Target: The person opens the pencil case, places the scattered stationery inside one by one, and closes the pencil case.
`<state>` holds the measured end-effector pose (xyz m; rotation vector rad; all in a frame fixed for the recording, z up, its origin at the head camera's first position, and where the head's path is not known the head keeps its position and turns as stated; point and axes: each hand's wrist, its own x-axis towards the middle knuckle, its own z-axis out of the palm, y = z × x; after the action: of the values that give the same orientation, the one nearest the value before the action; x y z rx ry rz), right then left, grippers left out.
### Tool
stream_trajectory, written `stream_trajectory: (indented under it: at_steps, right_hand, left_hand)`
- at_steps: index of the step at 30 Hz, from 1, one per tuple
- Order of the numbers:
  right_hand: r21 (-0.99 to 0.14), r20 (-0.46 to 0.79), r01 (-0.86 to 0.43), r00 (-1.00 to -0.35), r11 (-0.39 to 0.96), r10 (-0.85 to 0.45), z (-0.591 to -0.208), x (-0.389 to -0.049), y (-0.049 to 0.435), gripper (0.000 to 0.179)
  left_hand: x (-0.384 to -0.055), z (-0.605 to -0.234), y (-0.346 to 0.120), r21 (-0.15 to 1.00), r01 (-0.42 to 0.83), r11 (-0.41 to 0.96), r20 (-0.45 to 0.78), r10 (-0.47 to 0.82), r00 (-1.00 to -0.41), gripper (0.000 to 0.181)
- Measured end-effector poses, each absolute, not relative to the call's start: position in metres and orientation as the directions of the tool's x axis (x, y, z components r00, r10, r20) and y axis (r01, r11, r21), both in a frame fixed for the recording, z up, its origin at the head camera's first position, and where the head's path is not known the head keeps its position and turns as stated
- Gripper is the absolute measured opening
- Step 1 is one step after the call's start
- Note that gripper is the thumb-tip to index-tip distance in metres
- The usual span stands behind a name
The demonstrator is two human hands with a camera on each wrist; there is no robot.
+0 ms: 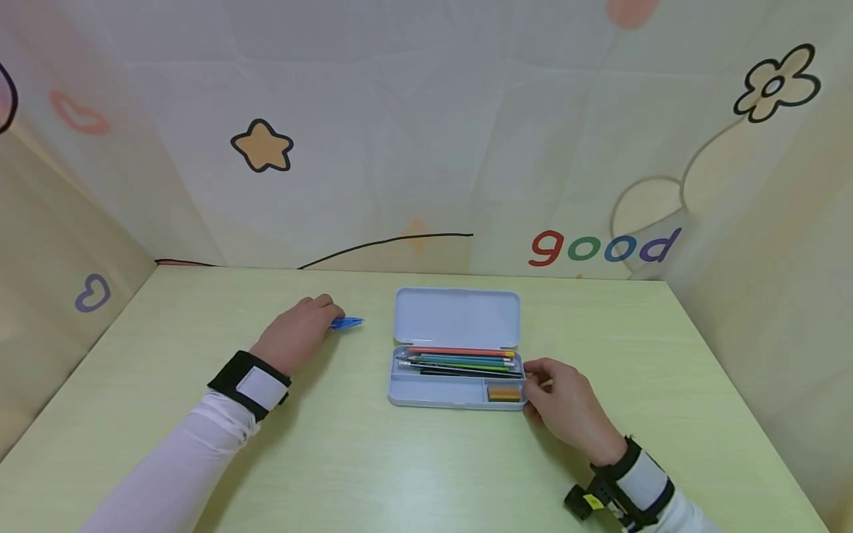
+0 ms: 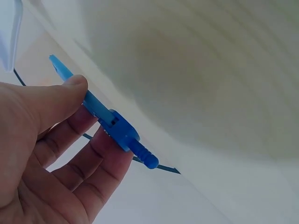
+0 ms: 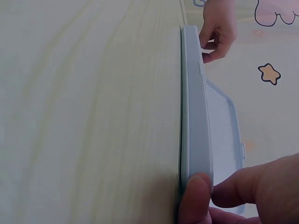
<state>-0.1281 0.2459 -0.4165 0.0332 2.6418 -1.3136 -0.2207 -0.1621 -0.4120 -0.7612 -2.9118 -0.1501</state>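
My left hand (image 1: 297, 333) is over the left half of the table and pinches a blue plastic drawing compass (image 2: 124, 133) between thumb and fingers. The compass's legs lie folded together, and its ribbed handle sticks out past the fingertips. Right of it lies an open pale blue pencil case (image 1: 433, 390), its lid (image 1: 457, 317) laid back towards the wall. Several pencils (image 1: 460, 361) fill the case's long upper slot. An orange-brown block (image 1: 504, 393) sits in the small lower right compartment. With thumb and fingers, my right hand (image 1: 569, 400) grips the right end of the case.
The light wood-grain table (image 1: 373, 466) ends at a printed cloth backdrop (image 1: 373, 148) at the back, with more cloth at both sides. A black wrist strap with a camera (image 1: 589, 502) is on the right wrist, close over the table.
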Motion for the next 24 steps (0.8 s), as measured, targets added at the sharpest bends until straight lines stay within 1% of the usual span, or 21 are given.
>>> stream_trajectory:
  at_steps: [12, 24]
  right_hand:
    - [-0.785, -0.188, 0.115, -0.980, 0.608, -0.057, -0.416, -0.129, 0.246, 0.037]
    - [-0.784, -0.192, 0.123, -0.980, 0.608, -0.050, -0.416, -0.129, 0.245, 0.036]
  left_hand:
    - [-0.206, -0.396, -0.152, 0.060, 0.492, 0.868, 0.165, 0.478, -0.863, 0.026]
    - [-0.190, -0.385, -0.141, 0.061, 0.547, 0.835, 0.225, 0.522, -0.823, 0.028]
